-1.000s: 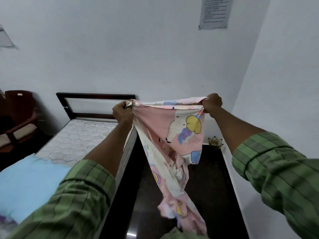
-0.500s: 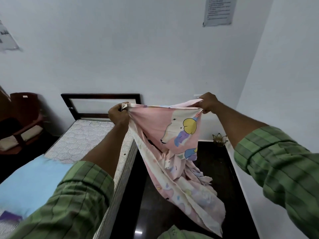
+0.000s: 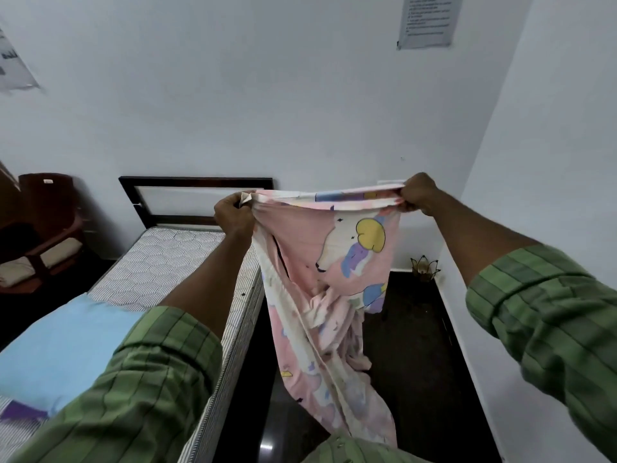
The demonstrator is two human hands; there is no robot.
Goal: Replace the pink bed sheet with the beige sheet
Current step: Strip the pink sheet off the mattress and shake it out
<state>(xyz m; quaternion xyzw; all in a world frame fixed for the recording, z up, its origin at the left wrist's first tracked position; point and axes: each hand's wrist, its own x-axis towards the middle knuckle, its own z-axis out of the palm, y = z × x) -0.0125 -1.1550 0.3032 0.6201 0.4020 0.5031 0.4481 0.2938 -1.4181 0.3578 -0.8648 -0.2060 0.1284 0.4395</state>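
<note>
Beside the bare quilted mattress (image 3: 173, 262), left hand (image 3: 233, 213) and right hand (image 3: 417, 195) grip the pink cartoon-printed cotton sheet (image 3: 320, 279), fingers curled around its top edge.

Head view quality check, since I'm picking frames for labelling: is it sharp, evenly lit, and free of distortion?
Head view: dim, flat light; the dark floor shows one small glare spot near the bottom edge. Wide-angle bending curves the walls and stretches the sleeves. The pink sheet, left hand and right hand are reasonably sharp; the wall notice is too soft to read.
</note>
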